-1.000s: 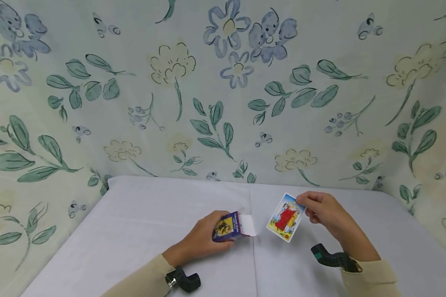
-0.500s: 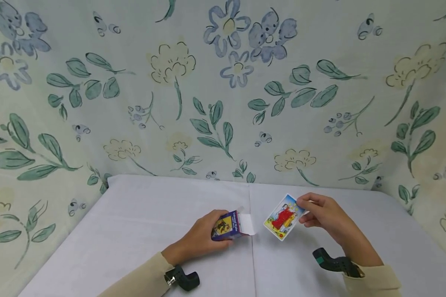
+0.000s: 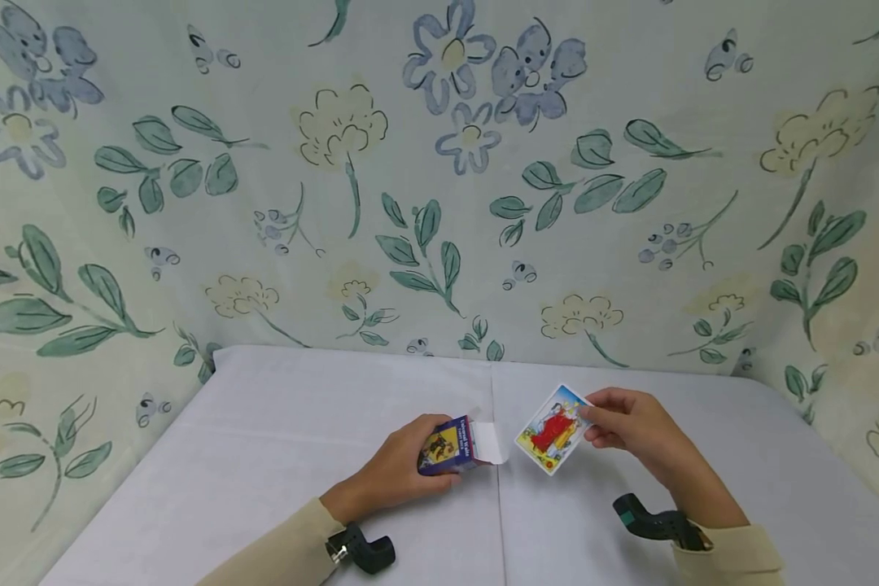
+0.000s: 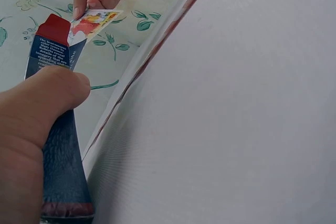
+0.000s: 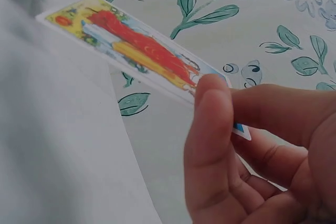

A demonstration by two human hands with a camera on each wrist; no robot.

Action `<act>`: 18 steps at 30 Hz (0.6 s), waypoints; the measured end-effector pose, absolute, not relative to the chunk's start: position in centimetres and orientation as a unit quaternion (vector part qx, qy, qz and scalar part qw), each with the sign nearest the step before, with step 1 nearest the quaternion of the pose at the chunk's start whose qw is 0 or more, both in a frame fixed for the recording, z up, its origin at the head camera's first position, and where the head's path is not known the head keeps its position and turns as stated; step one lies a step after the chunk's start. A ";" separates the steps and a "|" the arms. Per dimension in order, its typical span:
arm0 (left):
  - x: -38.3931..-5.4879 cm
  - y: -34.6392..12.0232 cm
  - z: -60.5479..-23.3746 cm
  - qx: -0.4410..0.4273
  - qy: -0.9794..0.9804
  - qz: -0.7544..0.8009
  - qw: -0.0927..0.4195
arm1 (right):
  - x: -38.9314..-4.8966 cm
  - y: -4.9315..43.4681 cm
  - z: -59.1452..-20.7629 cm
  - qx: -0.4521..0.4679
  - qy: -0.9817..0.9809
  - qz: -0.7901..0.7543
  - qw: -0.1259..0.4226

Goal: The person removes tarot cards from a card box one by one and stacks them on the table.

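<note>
On the left in the head view, my left hand (image 3: 391, 468) grips a dark blue tarot card box (image 3: 443, 449) with a yellow picture on its front. The box's end flap (image 3: 487, 443) stands open, facing right. Between the thumb and fingers of my right hand (image 3: 637, 419) a tarot card (image 3: 552, 431) is pinched near one edge, tilted, above the tablecloth. It shows a red-robed figure and has a white border. In the right wrist view, the card (image 5: 147, 51) reaches toward the blue box. A small gap separates card and flap in the head view.
A white cloth (image 3: 293, 423) with a crease down its middle covers the table. Behind and beside it hangs a floral curtain (image 3: 439, 277). Dark wrist cameras are worn at both cuffs, the right one (image 3: 648, 517) standing out toward the table.
My right hand has brought the tarot card slightly left, closer to the box flap, and its fingers have shifted on the card's edge. My left hand and the box stay practically still.
</note>
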State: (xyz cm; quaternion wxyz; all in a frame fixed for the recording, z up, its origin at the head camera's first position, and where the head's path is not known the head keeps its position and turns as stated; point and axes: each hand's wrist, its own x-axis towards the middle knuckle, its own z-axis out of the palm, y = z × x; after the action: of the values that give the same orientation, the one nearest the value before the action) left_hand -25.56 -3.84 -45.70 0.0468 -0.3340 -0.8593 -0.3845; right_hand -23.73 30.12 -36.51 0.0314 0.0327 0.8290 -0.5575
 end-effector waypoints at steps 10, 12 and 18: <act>-25.6 -3.8 -45.8 -0.333 -0.861 -0.381 0.047 | -23.7 30.4 -36.8 0.031 0.837 -0.544 0.042; -25.6 -3.8 -45.8 -0.332 -0.862 -0.381 0.046 | -23.8 30.5 -36.9 0.035 0.841 -0.538 0.038; -25.6 -3.8 -45.7 -0.333 -0.861 -0.381 0.047 | -24.1 30.6 -36.8 0.060 0.854 -0.516 0.029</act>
State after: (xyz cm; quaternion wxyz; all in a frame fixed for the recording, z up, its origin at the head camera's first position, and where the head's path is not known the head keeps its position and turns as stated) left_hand -25.59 -3.83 -45.72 0.0467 -0.3329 -0.8614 -0.3809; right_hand -24.06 30.62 -36.85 0.0288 0.0602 0.8542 -0.5156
